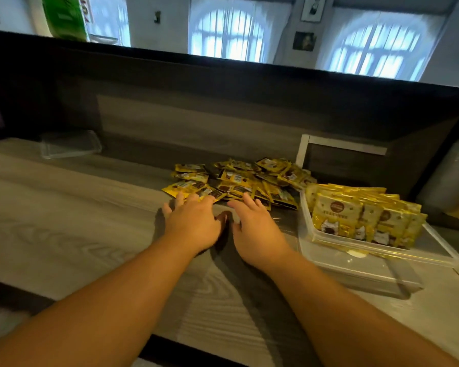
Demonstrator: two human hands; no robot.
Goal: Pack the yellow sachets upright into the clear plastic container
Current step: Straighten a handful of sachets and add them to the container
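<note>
A loose pile of yellow sachets lies flat on the grey wood-grain counter, ahead of both hands. My left hand reaches palm down, fingers spread, with its fingertips on the pile's near left edge. Beside it, my right hand is also palm down with fingers apart, its tips at the pile's near edge. Neither hand holds a sachet. To the right stands the clear plastic container, with a row of yellow sachets packed upright and leaning in its far half; its near half is bare.
A clear plastic lid rests at the back left of the counter. A dark raised partition runs along the back. A white-framed opening sits behind the pile, and a stack of clear cups lies at the far right.
</note>
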